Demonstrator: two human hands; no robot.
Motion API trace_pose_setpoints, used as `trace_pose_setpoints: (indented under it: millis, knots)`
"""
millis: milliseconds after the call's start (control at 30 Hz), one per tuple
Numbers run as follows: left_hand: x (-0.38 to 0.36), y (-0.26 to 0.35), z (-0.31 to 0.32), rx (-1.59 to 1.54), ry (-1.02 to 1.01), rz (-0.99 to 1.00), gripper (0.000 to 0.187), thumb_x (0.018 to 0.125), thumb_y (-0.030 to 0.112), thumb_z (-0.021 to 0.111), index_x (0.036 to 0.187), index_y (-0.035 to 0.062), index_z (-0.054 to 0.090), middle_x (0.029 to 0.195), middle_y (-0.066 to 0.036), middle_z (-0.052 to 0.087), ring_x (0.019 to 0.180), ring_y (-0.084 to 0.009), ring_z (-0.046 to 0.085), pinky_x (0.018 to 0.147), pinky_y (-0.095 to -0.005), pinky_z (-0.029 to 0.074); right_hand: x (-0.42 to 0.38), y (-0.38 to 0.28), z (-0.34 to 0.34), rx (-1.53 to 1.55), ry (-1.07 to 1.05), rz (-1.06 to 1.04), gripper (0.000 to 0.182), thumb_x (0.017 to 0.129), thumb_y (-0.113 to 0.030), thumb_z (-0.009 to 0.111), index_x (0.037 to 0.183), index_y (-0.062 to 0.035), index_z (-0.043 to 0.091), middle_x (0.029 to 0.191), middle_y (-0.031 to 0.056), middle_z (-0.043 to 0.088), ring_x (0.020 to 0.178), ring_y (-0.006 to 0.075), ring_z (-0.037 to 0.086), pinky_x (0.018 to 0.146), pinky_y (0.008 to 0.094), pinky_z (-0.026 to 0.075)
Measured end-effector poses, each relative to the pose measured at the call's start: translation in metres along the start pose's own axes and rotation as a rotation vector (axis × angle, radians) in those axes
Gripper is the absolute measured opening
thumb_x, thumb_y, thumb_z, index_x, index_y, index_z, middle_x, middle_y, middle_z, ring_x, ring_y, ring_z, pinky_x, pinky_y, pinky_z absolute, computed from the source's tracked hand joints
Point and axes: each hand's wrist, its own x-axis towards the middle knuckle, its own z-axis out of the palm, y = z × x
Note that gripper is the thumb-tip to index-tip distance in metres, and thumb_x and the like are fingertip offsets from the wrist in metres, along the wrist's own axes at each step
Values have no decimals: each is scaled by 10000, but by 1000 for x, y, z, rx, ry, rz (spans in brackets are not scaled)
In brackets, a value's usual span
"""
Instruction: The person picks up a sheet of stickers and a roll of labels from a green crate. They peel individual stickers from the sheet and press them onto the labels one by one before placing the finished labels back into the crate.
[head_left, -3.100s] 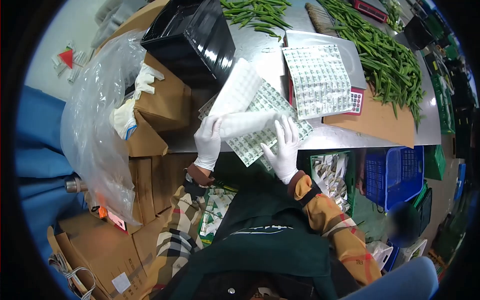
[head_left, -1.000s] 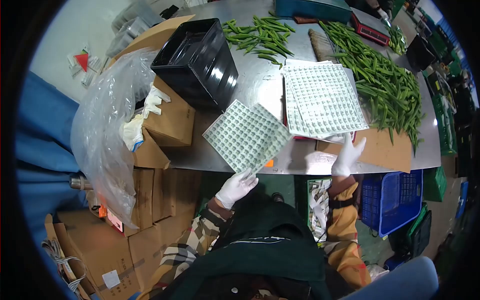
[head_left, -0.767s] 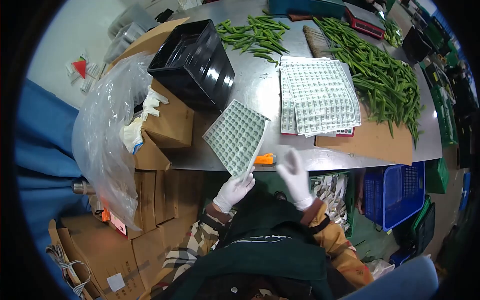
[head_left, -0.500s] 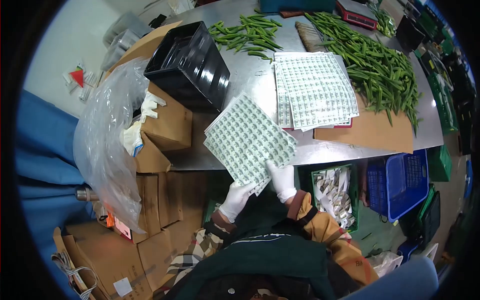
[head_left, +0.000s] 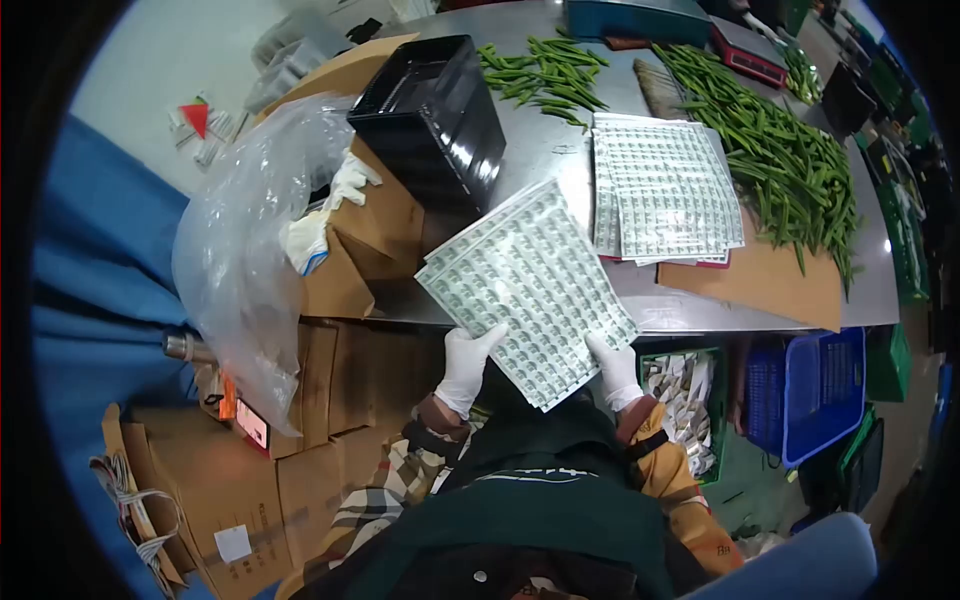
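A stack of printed label sheets (head_left: 530, 290), pale with rows of small grey-green marks, is held tilted in front of me at the table's front edge. My left hand (head_left: 467, 368), in a white glove, grips its left side with the thumb on top. On the lower right side, my right hand (head_left: 614, 368), gloved too, pinches the sheets, thumb above. The fingers under the stack are hidden. Just beyond lies a second pile of label sheets (head_left: 672, 190), slightly fanned, on the metal table (head_left: 545, 150).
Okra-like green pods (head_left: 790, 150) are heaped at the right, with a smaller group (head_left: 545, 75) farther back. A black bin (head_left: 440, 120) stands at left near cardboard and clear plastic (head_left: 250, 220). Below the table are a green crate (head_left: 715, 420) of paper pieces and a blue basket (head_left: 805, 390).
My hands have moved apart to opposite sides of the held stack, which has turned and come closer. The camera view has shifted, so the surroundings appear farther right.
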Motion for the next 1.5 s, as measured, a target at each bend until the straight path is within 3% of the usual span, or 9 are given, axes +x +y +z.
trace_pose_setpoints:
  millis: [567,633,733,833,900,967,1100,1300,1500]
  knots:
    - [-12,45,-9,159,7,237,292,898,13,580,1188,-21,583,1059,-69,667,929,-155,638,768,-297,514,-3,-27,25,-251,-166,-318,468,910,-159,639,1305,57,508,1238,137,603,1113,233,564,1000,352,408]
    - [-4,88,-15,345,121,420,244,896,88,589,1097,-43,631,883,-43,685,765,-144,639,678,-273,510,-1,-29,28,-205,-290,-239,485,972,-212,570,1370,42,461,1193,159,623,1024,220,616,908,333,474]
    - [23,152,-73,860,261,1015,290,984,58,421,1210,-24,583,1162,-121,615,1097,-210,560,912,-350,472,-6,-37,34,-7,-397,-55,470,1020,-261,497,1396,17,447,1132,164,648,916,191,662,771,291,530]
    - [59,229,-116,-256,420,603,268,902,63,556,1147,-32,606,1125,-108,637,1000,-217,620,843,-334,508,-3,-29,24,-35,-373,-11,452,1016,-267,509,1368,15,479,1098,150,661,899,188,664,774,294,529]
    - [101,258,-165,-96,471,917,298,886,51,574,1171,-32,600,1088,-95,653,937,-242,641,812,-356,521,-5,-21,20,-36,-329,24,431,1015,-263,511,1346,13,502,1075,139,668,889,184,665,764,289,527]
    - [148,261,-230,-36,682,530,288,857,48,597,1133,-26,629,1007,-86,675,867,-250,657,814,-361,527,-7,-18,19,-38,-298,62,412,1015,-257,512,1326,12,520,1059,131,672,877,180,666,755,285,526]
    - [167,231,-331,1629,455,721,213,838,50,575,1012,-24,673,920,-117,692,841,-239,670,748,-343,517,-15,-13,15,-71,-252,89,360,1012,-236,512,1274,5,568,1044,123,685,842,164,669,737,275,526]
    - [163,242,-331,1524,261,795,308,730,-84,573,1007,-3,680,944,-240,678,900,-384,659,824,-402,516,-8,3,-22,-145,-117,111,352,993,-273,543,1218,-9,603,1031,123,700,843,151,672,759,263,522]
    - [180,236,-355,1407,212,748,328,817,-60,611,1145,-47,613,1045,-219,669,1012,-302,646,878,-360,504,-5,27,-39,-90,-58,155,312,1003,-230,517,1203,-6,602,1024,120,705,830,157,686,716,256,539]
